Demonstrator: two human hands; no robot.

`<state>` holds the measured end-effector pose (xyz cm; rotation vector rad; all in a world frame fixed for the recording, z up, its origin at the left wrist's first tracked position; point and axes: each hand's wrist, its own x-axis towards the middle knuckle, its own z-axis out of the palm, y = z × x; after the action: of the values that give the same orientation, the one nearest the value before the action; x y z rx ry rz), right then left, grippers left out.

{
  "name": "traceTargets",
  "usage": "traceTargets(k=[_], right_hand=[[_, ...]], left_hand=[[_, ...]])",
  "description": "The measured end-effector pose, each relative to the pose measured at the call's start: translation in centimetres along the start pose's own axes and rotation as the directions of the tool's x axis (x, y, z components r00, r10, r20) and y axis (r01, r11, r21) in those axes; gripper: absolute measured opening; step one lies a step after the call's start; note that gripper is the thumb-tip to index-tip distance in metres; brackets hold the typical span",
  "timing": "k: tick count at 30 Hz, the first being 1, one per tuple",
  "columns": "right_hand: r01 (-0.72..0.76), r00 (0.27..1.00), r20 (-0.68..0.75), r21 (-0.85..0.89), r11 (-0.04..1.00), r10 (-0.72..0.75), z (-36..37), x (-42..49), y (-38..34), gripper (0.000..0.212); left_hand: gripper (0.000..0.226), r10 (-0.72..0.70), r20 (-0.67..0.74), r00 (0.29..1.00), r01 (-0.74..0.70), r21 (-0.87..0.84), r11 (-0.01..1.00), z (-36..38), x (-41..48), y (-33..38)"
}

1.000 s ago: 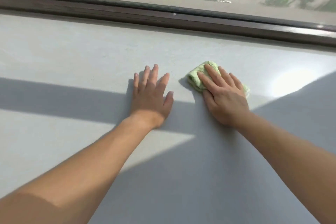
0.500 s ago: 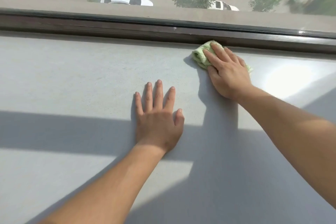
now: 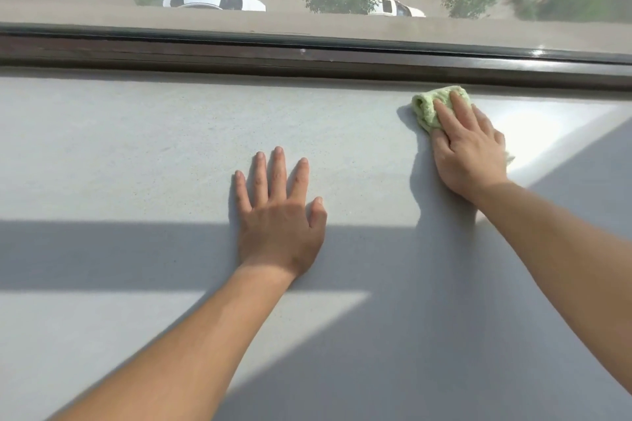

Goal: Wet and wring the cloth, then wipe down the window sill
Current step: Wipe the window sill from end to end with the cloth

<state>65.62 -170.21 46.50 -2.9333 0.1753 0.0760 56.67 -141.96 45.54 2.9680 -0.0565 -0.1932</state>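
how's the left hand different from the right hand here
The left hand lies bare on the window sill; the right hand presses a green cloth. The left hand's fingers are spread, the right hand's together. The right hand sits nearer the window frame than the left. Both are palm down.

Grey window sill, green cloth, flat left hand

Mostly hidden beneath the right hand: cloth. Cut off at bottom and right picture edges: left forearm, right forearm.
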Motion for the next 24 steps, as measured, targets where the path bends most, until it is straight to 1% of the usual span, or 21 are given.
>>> traceTargets(k=[1, 2, 3, 4, 5, 6, 7, 8, 9, 11, 12, 13, 14, 15, 16, 17, 19, 20, 21, 22, 24], right_hand=[[-0.078, 0.997, -0.023, 0.021, 0.997, 0.079, 0.3, -0.1, -0.6, 0.052], [-0.108, 0.993, -0.033, 0.028, 0.994, 0.109, 0.7, -0.8, -1.9, 0.053], [-0.082, 0.996, -0.029, 0.027, 0.996, 0.083, 1.2, -2.2, -3.0, 0.054], [0.003, 1.000, -0.020, 0.016, 1.000, -0.003, 1.6, -4.1, -3.8, 0.054], [0.126, 0.992, -0.005, -0.004, 0.992, -0.126, 1.8, -6.2, -4.0, 0.053], [0.247, 0.969, 0.026, -0.020, 0.969, -0.247, 1.7, -8.1, -3.4, 0.052], [0.338, 0.940, 0.055, -0.034, 0.940, -0.336, 1.4, -9.1, -2.2, 0.052], [0.379, 0.924, 0.070, -0.041, 0.924, -0.376, 0.8, -9.0, -0.7, 0.052], [0.347, 0.937, 0.068, -0.045, 0.937, -0.344, 0.4, -8.2, 1.0, 0.052], [0.131, 0.991, 0.040, -0.031, 0.991, -0.130, -0.1, -6.5, 3.1, 0.054], [0.016, 1.000, 0.022, -0.020, 1.000, -0.015, 0.0, -6.2, 3.4, 0.055], [-0.053, 0.999, -0.002, -0.008, 0.999, 0.053, 0.2, -6.5, 2.8, 0.056], [-0.074, 0.997, -0.018, 0.002, 0.997, 0.074, 0.5, -7.4, 1.8, 0.057], [-0.046, 0.999, -0.015, 0.007, 0.999, 0.047, 0.8, -8.8, 0.7, 0.057], [0.028, 1.000, -0.001, 0.002, 1.000, -0.028, 1.1, -10.7, -0.2, 0.056], [0.133, 0.991, 0.024, -0.014, 0.991, -0.133, 1.4, -12.7, -0.6, 0.056], [0.356, 0.930, 0.106, -0.028, 0.934, -0.351, 1.2, -16.3, 0.4, 0.055], [0.431, 0.895, 0.137, -0.023, 0.902, -0.424, 0.8, -16.7, 1.8, 0.055], [0.454, 0.882, 0.150, -0.022, 0.891, -0.446, 0.3, -16.2, 3.4, 0.055], [0.412, 0.901, 0.156, -0.024, 0.911, -0.404, -0.2, -15.3, 4.8, 0.054], [0.173, 0.977, 0.124, 0.008, 0.985, -0.173, -0.8, -13.4, 6.2, 0.053]], left_hand=[[0.066, -0.002, -0.001, 1.000, 0.002, 0.000, 1.000, 0.0, 0.0, 0.0], [0.066, -0.004, -0.003, 1.000, 0.004, -0.002, 1.000, 0.0, 0.0, -0.1], [0.066, -0.005, -0.004, 1.000, 0.005, -0.005, 1.000, -0.1, 0.1, -0.1], [0.066, -0.006, -0.005, 1.000, 0.006, -0.011, 1.000, -0.1, 0.1, -0.1], [0.066, -0.008, -0.009, 1.000, 0.008, -0.022, 1.000, -0.1, 0.0, -0.1], [0.066, -0.012, -0.015, 1.000, 0.011, -0.042, 0.999, -0.1, 0.0, -0.1], [0.066, -0.017, -0.019, 1.000, 0.015, -0.067, 0.998, -0.1, -0.1, -0.1], [0.067, -0.023, -0.024, 0.999, 0.021, -0.090, 0.996, -0.1, -0.2, -0.1], [0.067, -0.029, -0.029, 0.999, 0.026, -0.104, 0.994, -0.1, -0.2, -0.2], [0.066, -0.029, -0.040, 0.999, 0.025, -0.101, 0.995, -0.2, -0.1, -0.2], [0.067, -0.027, -0.043, 0.999, 0.023, -0.092, 0.996, -0.2, -0.3, -0.1], [0.068, -0.020, -0.042, 0.999, 0.017, -0.076, 0.997, -0.3, -0.7, 0.2], [0.069, -0.005, -0.035, 0.999, 0.003, -0.058, 0.998, -0.4, -1.4, 0.8], [0.070, 0.019, -0.026, 0.999, -0.020, -0.051, 0.999, -0.4, -2.5, 1.5], [0.069, 0.044, -0.019, 0.999, -0.045, -0.065, 0.997, -0.3, -4.0, 2.4], [0.067, 0.061, -0.019, 0.998, -0.062, -0.105, 0.993, -0.1, -5.8, 3.3], [0.060, 0.071, -0.029, 0.997, -0.075, -0.192, 0.979, 0.2, -9.9, 5.1], [0.057, 0.067, -0.025, 0.997, -0.071, -0.208, 0.976, 0.6, -11.7, 5.8], [0.055, 0.057, -0.010, 0.998, -0.058, -0.206, 0.977, 1.0, -13.2, 6.3], [0.055, 0.044, 0.005, 0.999, -0.043, -0.193, 0.980, 1.5, -14.3, 6.4], [0.057, 0.050, 0.007, 0.999, -0.048, -0.130, 0.990, 2.2, -15.0, 6.5]])
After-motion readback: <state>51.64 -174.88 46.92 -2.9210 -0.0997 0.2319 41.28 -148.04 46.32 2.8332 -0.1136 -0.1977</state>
